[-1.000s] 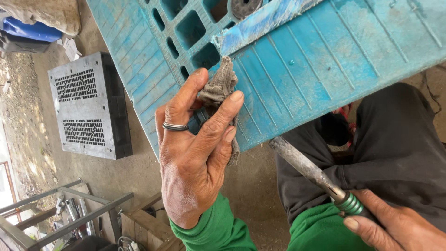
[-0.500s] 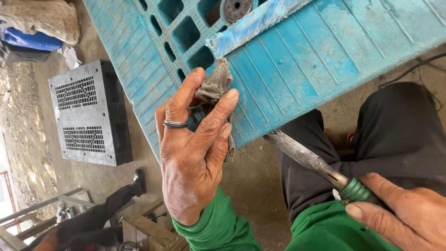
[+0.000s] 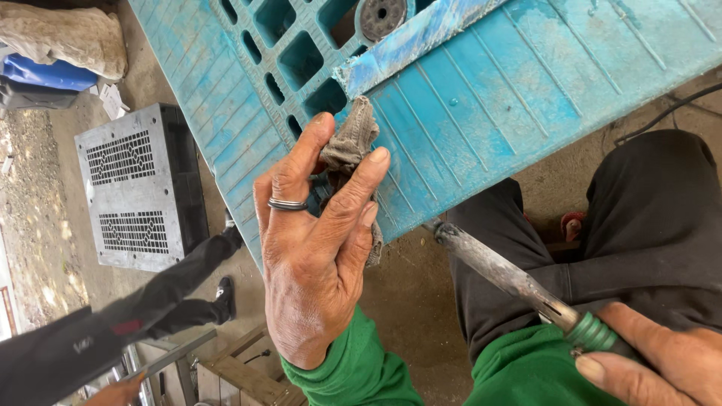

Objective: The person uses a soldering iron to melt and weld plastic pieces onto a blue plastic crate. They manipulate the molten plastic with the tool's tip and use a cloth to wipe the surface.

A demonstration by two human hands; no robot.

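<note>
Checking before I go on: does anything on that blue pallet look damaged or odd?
Yes. The blue plastic pallet has a rough, ragged strip running from the left hand and its grey rag toward the top, like a melted seam.

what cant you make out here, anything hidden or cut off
Head view:
- Right hand: cut off by the bottom and right edges.
- Metal tool: handle end hidden inside that hand.
- Grey rag: lower part hidden behind the left hand.
- Passing person: blurred, cut off at the lower left.
</note>
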